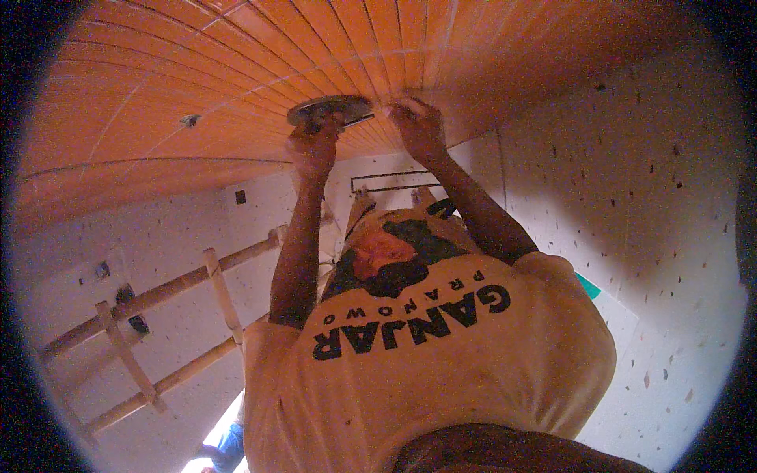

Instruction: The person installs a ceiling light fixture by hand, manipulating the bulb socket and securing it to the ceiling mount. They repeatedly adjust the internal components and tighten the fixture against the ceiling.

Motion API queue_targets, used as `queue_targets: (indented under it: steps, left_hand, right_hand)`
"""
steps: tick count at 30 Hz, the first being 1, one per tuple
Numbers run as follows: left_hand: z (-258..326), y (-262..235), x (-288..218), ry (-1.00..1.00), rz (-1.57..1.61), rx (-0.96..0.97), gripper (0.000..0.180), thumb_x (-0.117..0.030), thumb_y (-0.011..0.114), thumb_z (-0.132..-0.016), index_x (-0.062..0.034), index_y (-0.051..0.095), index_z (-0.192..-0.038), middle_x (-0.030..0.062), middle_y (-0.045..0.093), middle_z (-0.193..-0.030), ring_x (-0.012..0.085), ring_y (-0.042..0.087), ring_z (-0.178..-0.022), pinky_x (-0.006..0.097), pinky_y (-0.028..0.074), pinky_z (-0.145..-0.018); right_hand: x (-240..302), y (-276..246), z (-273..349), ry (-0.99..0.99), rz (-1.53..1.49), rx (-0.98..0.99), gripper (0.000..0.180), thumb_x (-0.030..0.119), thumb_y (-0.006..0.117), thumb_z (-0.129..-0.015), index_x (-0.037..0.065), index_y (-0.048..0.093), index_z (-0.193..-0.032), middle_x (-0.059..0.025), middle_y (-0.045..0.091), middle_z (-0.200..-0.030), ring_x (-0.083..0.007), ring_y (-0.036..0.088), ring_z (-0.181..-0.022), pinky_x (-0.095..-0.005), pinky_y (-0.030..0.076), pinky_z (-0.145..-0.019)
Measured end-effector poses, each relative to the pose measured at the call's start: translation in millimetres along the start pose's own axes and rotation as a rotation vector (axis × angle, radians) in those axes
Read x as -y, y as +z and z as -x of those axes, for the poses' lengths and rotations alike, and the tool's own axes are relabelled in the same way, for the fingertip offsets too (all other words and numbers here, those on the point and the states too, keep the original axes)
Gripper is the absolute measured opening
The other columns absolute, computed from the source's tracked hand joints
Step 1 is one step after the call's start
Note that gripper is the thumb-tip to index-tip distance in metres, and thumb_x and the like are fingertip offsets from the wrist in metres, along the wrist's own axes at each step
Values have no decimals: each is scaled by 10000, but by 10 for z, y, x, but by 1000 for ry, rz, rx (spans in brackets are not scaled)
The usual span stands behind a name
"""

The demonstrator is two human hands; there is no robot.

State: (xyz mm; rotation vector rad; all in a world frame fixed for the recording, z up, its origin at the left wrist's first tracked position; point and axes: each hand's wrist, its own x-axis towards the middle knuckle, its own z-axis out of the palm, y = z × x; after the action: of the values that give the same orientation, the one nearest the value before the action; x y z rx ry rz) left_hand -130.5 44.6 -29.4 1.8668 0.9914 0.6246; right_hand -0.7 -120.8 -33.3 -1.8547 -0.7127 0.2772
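Note:
My left hand (315, 148) is raised and closed on the near edge of a round, flat, dark disc (327, 107). The disc lies close against an orange slatted panel surface (260, 87); whether it touches cannot be made out. A thin dark strip shows along its right lower edge. To the right of the disc, my right hand (419, 126) is up near the same slats with its fingers curled together. Slightly blurred, those fingers hide whatever they may hold.
A wooden ladder-like frame (173, 288) stretches along the left side. A small fitting (190, 121) sits on the orange slats. Past my feet lies a dark rectangular outline (394, 181). A speckled pale surface (631, 205) spans the right. Blue cloth (227, 448) shows at lower left.

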Motion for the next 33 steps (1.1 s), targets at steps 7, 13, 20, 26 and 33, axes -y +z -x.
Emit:
queue_targets:
  steps: [7,13,20,26,33]
  left_hand:
    - [89,-17,-206,29,-178,-12,367,-320,731,-791,24,669,-905,162,699,-835,259,674,-745,378,522,-690]
    - [134,-19,-212,91,-204,-39,366,-284,740,-784,20,651,-970,176,694,-933,279,677,-843,382,523,-764]
    - [122,-11,-81,114,-106,-26,409,-302,743,-784,34,638,-993,182,688,-970,286,673,-862,392,519,-787]
    - [145,-34,-181,-161,32,108,453,-391,694,-821,32,623,-967,133,660,-807,214,631,-629,352,508,-574]
    - [161,-19,-219,-266,327,156,459,-392,710,-814,25,606,-973,71,607,-706,143,568,-552,282,485,-498]
  right_hand:
    - [184,-32,9,32,-142,0,223,219,633,-857,14,671,-933,-142,676,-868,-252,656,-785,-353,510,-718]
    - [40,-64,42,48,-3,5,244,198,621,-863,-13,658,-980,-134,685,-875,-206,656,-795,-329,508,-740]
    - [54,-77,123,62,-83,-12,204,134,603,-864,-18,656,-990,-121,680,-899,-171,639,-812,-302,503,-743]
    - [24,-94,113,90,-30,43,208,137,611,-861,-19,656,-991,-109,676,-939,-159,636,-841,-292,500,-763]
    - [34,-68,109,50,-137,32,235,187,621,-859,-8,660,-985,-103,678,-885,-145,633,-808,-295,499,-745]
